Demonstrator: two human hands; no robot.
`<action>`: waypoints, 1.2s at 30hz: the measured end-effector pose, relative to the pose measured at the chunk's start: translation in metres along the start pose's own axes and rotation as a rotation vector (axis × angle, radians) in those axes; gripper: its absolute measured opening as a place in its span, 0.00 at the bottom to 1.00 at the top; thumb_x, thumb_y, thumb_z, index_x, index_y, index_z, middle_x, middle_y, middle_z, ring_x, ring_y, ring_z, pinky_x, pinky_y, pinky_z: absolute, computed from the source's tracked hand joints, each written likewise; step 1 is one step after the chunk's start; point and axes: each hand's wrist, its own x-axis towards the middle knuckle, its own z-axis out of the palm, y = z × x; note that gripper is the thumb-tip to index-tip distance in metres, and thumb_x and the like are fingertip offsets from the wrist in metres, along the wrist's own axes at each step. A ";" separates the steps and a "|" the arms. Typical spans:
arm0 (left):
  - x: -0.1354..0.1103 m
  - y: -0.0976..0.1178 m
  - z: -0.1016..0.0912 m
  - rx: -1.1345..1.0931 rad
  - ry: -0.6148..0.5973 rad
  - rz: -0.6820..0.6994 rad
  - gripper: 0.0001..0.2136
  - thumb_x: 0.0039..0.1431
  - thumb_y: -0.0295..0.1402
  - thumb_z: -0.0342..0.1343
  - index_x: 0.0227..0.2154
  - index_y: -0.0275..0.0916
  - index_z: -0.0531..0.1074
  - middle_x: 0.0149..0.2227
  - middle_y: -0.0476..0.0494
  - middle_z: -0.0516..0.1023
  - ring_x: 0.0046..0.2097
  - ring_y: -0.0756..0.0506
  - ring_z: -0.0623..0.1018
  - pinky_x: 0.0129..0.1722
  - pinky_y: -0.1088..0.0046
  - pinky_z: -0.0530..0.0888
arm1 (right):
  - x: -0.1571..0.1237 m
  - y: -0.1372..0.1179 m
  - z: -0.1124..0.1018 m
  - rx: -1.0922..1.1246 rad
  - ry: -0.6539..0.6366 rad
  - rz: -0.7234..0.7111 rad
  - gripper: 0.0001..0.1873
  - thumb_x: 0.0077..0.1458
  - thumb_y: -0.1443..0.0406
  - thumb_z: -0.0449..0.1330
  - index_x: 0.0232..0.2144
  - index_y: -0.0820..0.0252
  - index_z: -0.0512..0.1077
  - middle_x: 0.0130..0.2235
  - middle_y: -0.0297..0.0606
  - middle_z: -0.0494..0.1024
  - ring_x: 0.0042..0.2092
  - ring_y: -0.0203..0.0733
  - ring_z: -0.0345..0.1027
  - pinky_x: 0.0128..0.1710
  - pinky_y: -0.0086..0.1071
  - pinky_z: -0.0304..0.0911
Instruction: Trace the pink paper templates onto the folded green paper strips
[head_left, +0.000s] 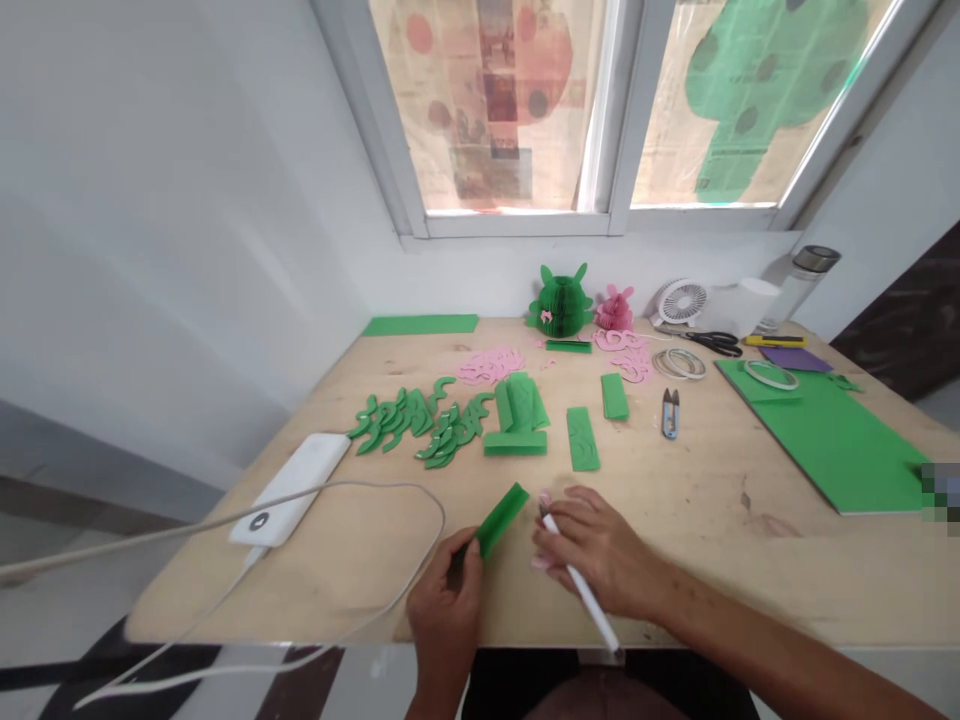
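Observation:
My left hand (448,590) pinches the lower end of a folded green paper strip (502,522), which slants up to the right over the table. A white pen (585,590) is in my right hand (596,550), its dark tip up near the fingers and its other end toward me. Small pink bits (544,497) show at the fingertips of that hand; whether they are paper or nails I cannot tell. Just beyond my hands lie a green paper piece with curved outlines (583,440), a smaller folded green piece (615,397) and a stack of green paper pieces (519,405).
Cut green shapes (405,418) and pink cutouts (491,366) lie beyond my left hand. A white power bank (292,490) with a cable is at left. Thread snips (670,413), black scissors (712,343), tape rolls (679,364) and green sheets (825,440) are right. Paper figures (562,305) stand behind.

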 end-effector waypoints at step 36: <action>0.005 0.009 -0.010 -0.043 -0.001 -0.144 0.14 0.56 0.44 0.55 0.35 0.39 0.77 0.31 0.46 0.80 0.33 0.46 0.80 0.34 0.75 0.77 | -0.019 -0.012 0.007 -0.166 0.029 -0.098 0.09 0.64 0.71 0.52 0.45 0.61 0.70 0.34 0.39 0.78 0.39 0.39 0.72 0.41 0.35 0.63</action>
